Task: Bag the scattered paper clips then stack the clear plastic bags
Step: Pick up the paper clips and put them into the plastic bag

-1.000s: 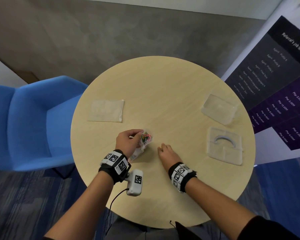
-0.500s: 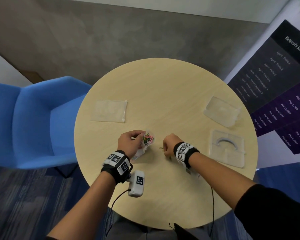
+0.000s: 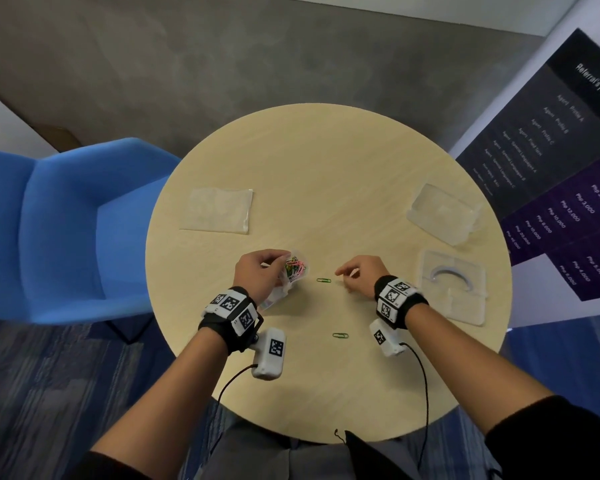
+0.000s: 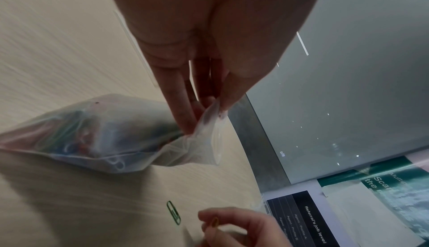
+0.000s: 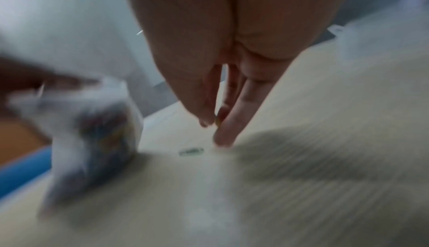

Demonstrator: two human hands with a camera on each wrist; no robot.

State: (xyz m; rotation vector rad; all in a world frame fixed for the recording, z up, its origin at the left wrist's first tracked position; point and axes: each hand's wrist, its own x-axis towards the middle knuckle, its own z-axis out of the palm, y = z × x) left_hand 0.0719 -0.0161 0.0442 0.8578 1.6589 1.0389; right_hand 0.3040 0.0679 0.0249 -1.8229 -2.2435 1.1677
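Office meeting nook, I'd say. I'm at a small round wood-look table (image 3: 326, 161) with a blue upholstered chair (image 3: 59, 230) on my left. Blue striped carpet tiles (image 3: 42, 393) underfoot, grey floor beyond. On my right, a printed banner (image 3: 551, 174) headed "Referral's job level" lists agent profiles and Php amounts: staff-referral material.

A round pale wood table (image 3: 326, 161) stands on grey floor (image 3: 257, 57) beside blue striped carpet (image 3: 49, 393), a blue armchair (image 3: 66, 230) left, a dark printed banner (image 3: 551, 161) right
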